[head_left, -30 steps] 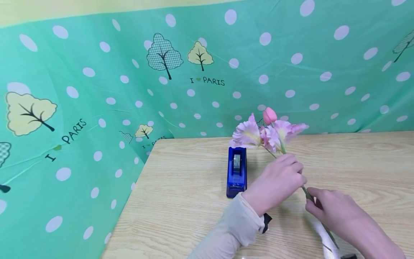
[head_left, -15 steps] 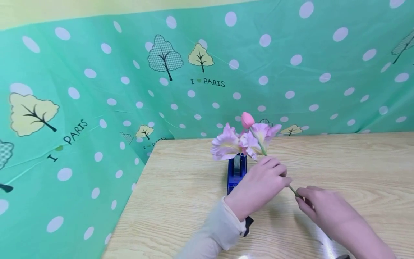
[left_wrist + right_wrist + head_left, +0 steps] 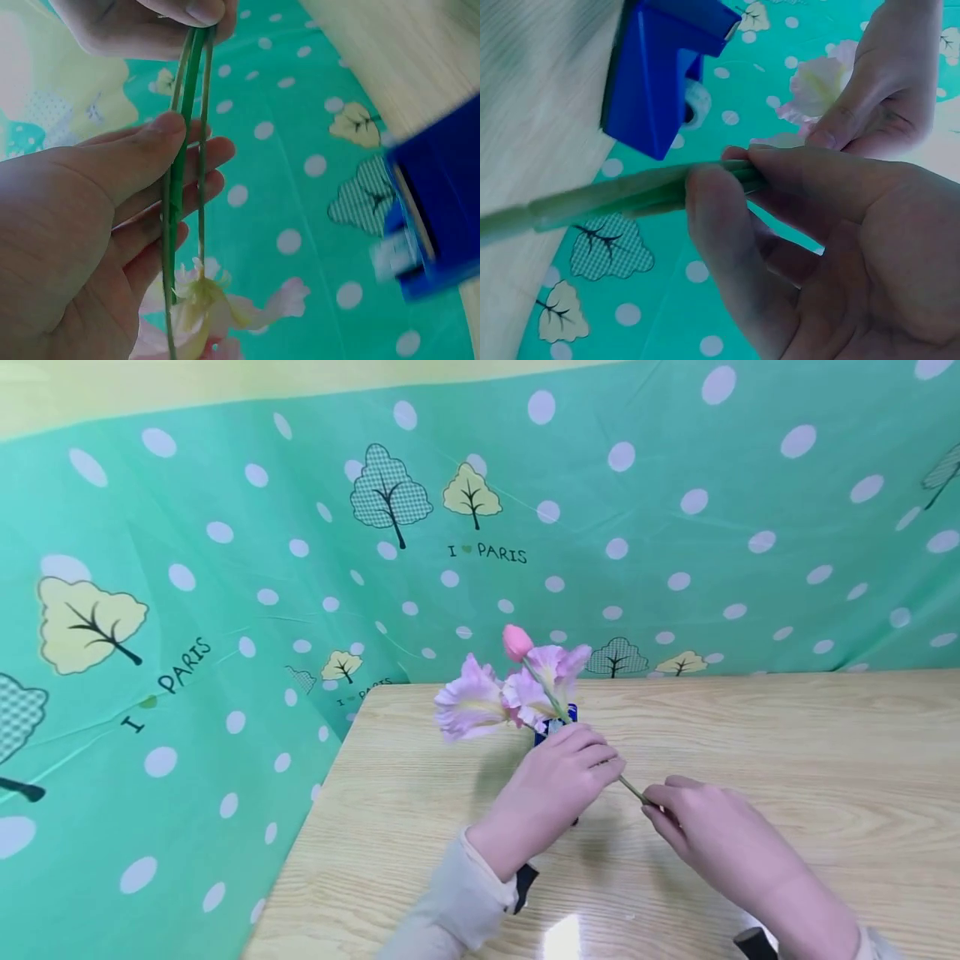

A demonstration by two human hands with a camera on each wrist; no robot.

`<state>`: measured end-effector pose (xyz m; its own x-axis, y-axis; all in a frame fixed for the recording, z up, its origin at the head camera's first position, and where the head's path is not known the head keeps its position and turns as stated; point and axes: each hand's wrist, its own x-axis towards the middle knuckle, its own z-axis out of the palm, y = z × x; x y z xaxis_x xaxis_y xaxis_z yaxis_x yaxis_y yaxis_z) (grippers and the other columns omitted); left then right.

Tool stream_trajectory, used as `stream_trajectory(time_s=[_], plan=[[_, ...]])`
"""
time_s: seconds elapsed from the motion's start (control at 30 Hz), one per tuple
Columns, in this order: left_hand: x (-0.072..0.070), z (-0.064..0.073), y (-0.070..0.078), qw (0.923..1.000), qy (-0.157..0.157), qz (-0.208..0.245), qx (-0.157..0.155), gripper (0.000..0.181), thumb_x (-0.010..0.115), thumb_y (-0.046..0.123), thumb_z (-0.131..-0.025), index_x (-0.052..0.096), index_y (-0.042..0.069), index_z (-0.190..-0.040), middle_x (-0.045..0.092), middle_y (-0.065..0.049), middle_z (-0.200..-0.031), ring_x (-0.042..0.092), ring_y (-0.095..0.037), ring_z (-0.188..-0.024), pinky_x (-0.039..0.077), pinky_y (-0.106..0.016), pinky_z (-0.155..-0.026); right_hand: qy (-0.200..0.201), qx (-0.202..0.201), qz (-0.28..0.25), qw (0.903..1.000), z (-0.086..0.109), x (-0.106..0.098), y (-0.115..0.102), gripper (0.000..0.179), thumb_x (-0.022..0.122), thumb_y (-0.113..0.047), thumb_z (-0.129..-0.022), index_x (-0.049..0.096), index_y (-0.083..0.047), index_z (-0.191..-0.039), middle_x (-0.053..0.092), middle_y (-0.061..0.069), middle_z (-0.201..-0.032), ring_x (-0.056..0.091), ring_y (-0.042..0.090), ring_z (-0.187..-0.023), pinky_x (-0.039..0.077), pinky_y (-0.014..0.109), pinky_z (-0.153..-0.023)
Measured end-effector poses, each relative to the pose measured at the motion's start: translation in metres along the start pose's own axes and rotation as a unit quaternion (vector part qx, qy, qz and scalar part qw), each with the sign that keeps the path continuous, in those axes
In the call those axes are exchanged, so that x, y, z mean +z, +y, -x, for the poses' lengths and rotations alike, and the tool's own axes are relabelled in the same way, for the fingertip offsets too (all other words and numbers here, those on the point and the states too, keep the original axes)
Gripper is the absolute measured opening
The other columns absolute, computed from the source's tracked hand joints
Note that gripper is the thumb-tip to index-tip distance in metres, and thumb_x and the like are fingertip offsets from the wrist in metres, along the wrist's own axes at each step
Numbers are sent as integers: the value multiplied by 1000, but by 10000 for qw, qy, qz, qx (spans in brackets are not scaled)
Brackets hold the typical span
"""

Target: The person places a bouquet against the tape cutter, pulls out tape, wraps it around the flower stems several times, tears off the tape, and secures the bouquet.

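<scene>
Two artificial flower kinds stand together as a loose bunch: a pink tulip bud [image 3: 517, 642] and pale purple ruffled blossoms [image 3: 472, 697]. My left hand [image 3: 543, 793] holds their green stems [image 3: 187, 120] below the blossoms, thumb pressing them towards the fingers. Farther down, my right hand [image 3: 720, 831] pinches the stems between thumb and fingers. In the right wrist view, the thicker stem ends [image 3: 600, 199] stick out past the right hand. The bunch tilts to the left above the table. Behind the left hand, a blue tape dispenser [image 3: 572, 713] is mostly hidden.
The wood-grain table [image 3: 825, 752] extends to a green dotted cloth [image 3: 675, 543] hung behind it and at the left. In the right wrist view, the dispenser's body [image 3: 649, 90] and its tape roll [image 3: 697, 103] show beyond the stems. Black pieces [image 3: 753, 942] sit by both wrists.
Both hands have moved left with the flowers, and the blossoms now hang left of and over the tape dispenser. The bunch leans further left. Both hands keep their hold on the stems.
</scene>
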<state>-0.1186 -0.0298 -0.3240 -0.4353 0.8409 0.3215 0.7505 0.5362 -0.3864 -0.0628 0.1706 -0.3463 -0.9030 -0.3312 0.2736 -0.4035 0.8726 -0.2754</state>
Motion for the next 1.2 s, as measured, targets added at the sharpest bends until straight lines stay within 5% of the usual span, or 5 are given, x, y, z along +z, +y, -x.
stream_trajectory(time_s=[0.67,1.2], plan=[[1,63,-22,9982,172,232,-523,40,66,1,-92,63,9,-131,66,0,-128,59,-15,-123,36,-28,-115,-326,-370,-177,9986,-22,4,-13,19,74,-12,-87,69,-24,-73,46,-18,-63,37,-1,-53,37,20,-49],[13,89,-31,9977,-233,195,-608,39,73,9,-86,70,19,-124,69,5,-113,62,-13,-106,45,-28,-105,-942,-575,-492,9927,-31,21,-17,25,72,-14,-89,64,-24,-67,44,-15,-60,34,1,-53,33,20,-51]])
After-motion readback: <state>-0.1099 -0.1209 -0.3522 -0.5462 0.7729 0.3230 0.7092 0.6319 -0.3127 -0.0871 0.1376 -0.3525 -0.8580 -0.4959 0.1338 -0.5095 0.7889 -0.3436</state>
